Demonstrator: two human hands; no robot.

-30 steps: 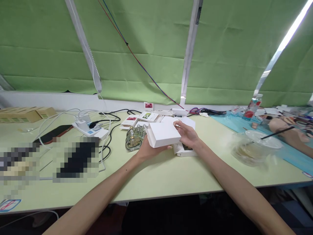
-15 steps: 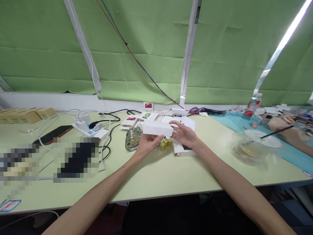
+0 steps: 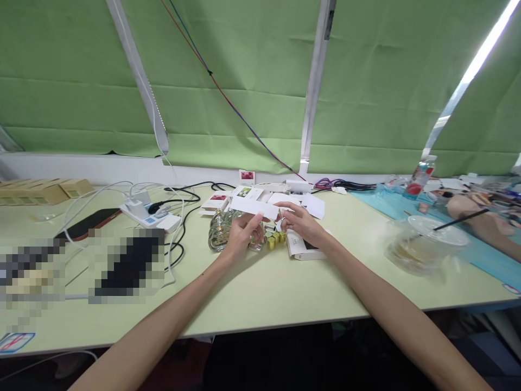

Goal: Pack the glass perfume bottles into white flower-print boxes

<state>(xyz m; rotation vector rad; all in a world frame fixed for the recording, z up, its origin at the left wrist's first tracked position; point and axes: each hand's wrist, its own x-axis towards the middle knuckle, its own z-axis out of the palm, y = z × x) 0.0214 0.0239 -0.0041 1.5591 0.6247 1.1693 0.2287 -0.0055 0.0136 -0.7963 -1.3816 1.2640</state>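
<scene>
A small white carton [image 3: 253,207] is held up above the table, tilted so that one narrow face shows. My left hand [image 3: 243,234] grips it from below, thumb along the near side. At its right end my right hand [image 3: 302,224] has its fingers closed around the end flap. Clear glass bottles [image 3: 218,232] stand just left of my left hand, partly hidden by it. Several gold caps [image 3: 277,239] lie on the table beneath the hands. Under my right wrist rests a white box [image 3: 304,254] with a dark area on top.
More white cartons with printed pictures [image 3: 249,193] lie behind my hands. Leftward are a power strip [image 3: 148,216], cables and a dark phone [image 3: 93,224]. To the right stands a lidded plastic cup [image 3: 423,247] with a black straw, near another person's arm [image 3: 480,217] on a blue mat [image 3: 378,203].
The carton has been tilted and shows a thinner face. My right fingers have moved left and down and closed on its end. My left hand has shifted slightly left.
</scene>
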